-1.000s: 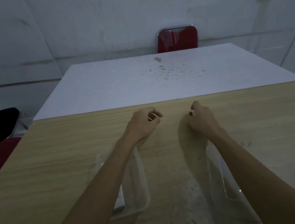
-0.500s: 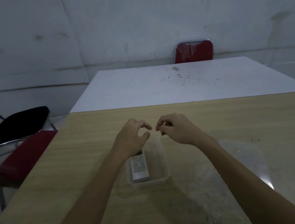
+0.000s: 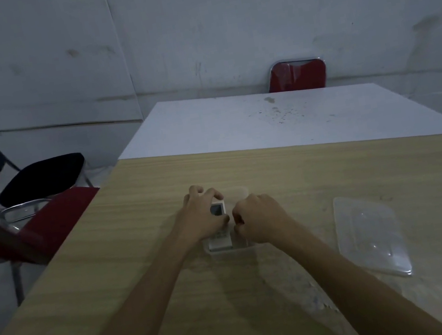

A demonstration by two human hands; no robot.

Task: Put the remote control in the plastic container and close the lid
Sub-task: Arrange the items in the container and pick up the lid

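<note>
A white remote control (image 3: 221, 237) with a small dark screen lies lengthwise in a clear plastic container (image 3: 240, 192) on the wooden table (image 3: 131, 270). My left hand (image 3: 200, 218) is over the remote's far end, fingers curled round its top and thumb against its side. My right hand (image 3: 260, 217) is curled shut just right of the remote, over the container's right side; whether it grips the rim is hidden. The clear lid (image 3: 370, 233) lies flat on the table to the right, apart from the container.
A white table (image 3: 236, 124) butts against the far edge of the wooden one, with a red chair (image 3: 298, 75) behind it. At the left stand a black chair (image 3: 40, 177) and a red chair seat (image 3: 55, 215) close to the table's edge.
Both hands have come down from above the container onto it. My left hand now closes on the remote's far end, and my right hand has dropped beside it. The view has shifted left.
</note>
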